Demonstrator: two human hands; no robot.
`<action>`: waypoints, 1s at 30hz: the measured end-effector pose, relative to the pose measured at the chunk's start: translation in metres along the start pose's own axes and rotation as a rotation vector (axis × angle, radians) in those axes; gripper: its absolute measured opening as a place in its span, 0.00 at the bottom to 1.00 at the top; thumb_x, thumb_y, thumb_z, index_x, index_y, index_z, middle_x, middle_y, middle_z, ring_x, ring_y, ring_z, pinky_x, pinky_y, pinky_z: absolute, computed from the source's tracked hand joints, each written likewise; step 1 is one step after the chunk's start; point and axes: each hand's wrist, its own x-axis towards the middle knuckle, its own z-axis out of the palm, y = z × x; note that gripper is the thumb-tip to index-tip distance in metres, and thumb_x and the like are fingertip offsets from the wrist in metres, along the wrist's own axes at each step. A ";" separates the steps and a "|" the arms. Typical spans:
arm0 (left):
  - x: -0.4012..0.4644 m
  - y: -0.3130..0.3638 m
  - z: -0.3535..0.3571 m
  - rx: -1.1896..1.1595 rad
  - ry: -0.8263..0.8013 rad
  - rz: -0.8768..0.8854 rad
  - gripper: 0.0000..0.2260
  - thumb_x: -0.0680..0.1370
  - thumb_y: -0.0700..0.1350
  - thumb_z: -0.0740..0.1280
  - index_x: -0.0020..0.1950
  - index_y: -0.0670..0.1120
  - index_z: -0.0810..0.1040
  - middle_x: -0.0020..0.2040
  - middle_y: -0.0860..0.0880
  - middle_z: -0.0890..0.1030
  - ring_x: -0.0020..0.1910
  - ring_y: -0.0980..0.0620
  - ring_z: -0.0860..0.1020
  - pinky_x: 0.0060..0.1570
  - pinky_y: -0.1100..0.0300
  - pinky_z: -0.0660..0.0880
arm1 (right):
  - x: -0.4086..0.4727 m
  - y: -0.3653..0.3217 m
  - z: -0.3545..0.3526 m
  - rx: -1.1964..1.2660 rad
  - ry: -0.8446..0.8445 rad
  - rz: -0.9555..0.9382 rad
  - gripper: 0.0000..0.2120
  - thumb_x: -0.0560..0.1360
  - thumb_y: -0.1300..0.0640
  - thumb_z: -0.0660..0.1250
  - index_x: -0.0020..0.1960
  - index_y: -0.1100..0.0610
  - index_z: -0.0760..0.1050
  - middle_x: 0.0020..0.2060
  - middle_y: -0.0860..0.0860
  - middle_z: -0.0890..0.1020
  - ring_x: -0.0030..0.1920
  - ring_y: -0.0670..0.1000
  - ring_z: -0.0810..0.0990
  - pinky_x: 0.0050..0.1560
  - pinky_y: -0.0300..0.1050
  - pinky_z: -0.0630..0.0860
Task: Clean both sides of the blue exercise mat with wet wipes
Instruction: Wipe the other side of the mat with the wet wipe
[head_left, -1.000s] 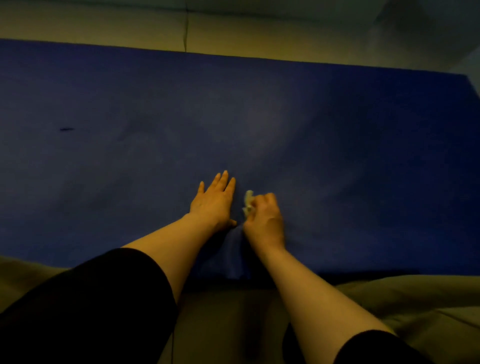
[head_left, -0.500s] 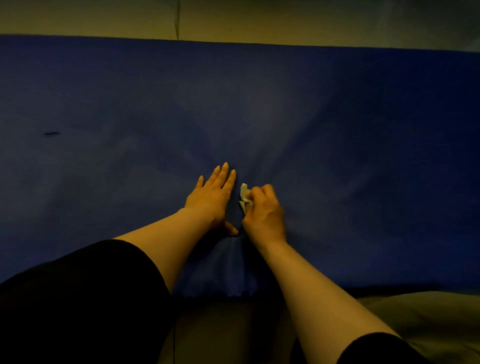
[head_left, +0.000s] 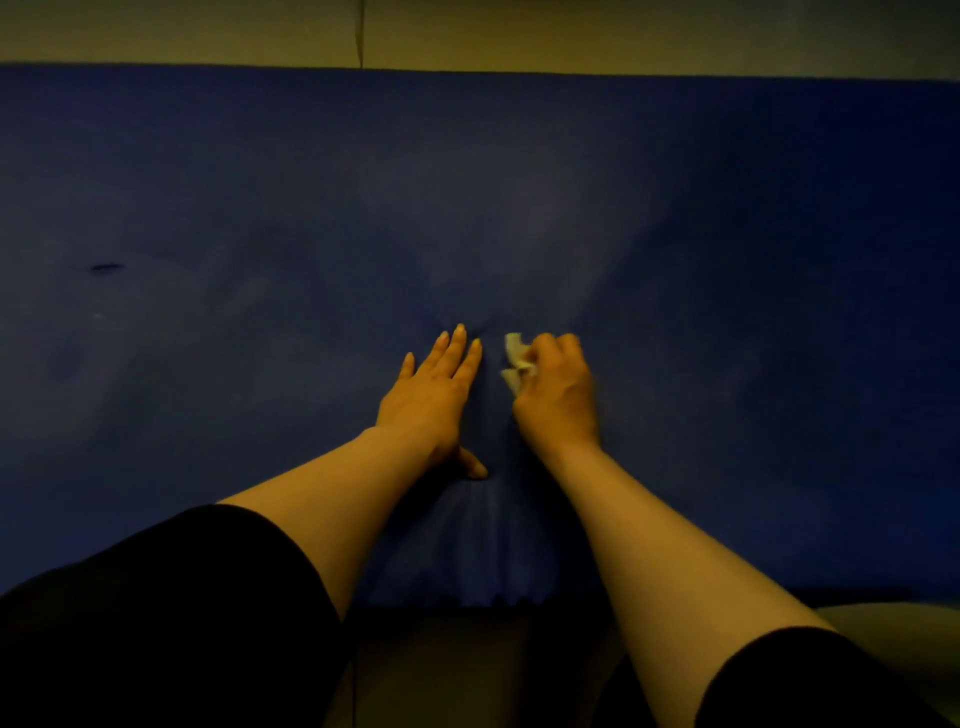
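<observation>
blue exercise mat (head_left: 675, 218) is lying spread out flat in front of you, filling pretty much the whole width of the view, with its near edge right by your knees. your right hand (head_left: 556, 395) is curling its fingers around a crumpled wet wipe (head_left: 514, 364), clenching it against the mat near the middle, and a bit of the pale wipe is poking out on the thumb side. your left hand (head_left: 434, 397) is lying flat just beside it, fingers straight and together, thumb sticking out toward you, pressing down on the mat and gripping nothing. the mat is puckering into little wrinkles between your two hands and fanning out toward the near edge. both forearms are bare, with black sleeves (head_left: 171, 618) pushed up. there's a small dark mark (head_left: 107, 268) sitting on the mat way off to the left. beyond the far edge you're looking at a strip of pale floor (head_left: 571, 36) with a seam running through it.
</observation>
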 end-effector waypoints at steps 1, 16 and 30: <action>0.001 0.000 0.000 -0.006 -0.002 0.000 0.62 0.64 0.61 0.77 0.78 0.47 0.34 0.77 0.48 0.32 0.77 0.48 0.34 0.75 0.45 0.40 | 0.009 0.008 -0.009 -0.007 0.059 0.076 0.09 0.71 0.61 0.70 0.47 0.65 0.73 0.50 0.62 0.74 0.44 0.64 0.75 0.45 0.52 0.68; 0.001 -0.001 0.003 -0.045 0.038 0.002 0.62 0.62 0.61 0.78 0.78 0.48 0.35 0.78 0.49 0.33 0.77 0.49 0.35 0.75 0.47 0.39 | 0.040 0.016 -0.008 -0.021 0.193 0.131 0.11 0.71 0.61 0.71 0.49 0.65 0.73 0.51 0.63 0.74 0.46 0.64 0.75 0.44 0.48 0.65; 0.039 -0.027 -0.032 -0.105 0.327 0.020 0.49 0.69 0.61 0.73 0.79 0.45 0.51 0.80 0.47 0.47 0.78 0.48 0.47 0.76 0.51 0.47 | 0.076 0.012 -0.006 -0.038 0.248 0.182 0.08 0.72 0.64 0.68 0.49 0.65 0.74 0.52 0.62 0.74 0.45 0.64 0.75 0.44 0.51 0.67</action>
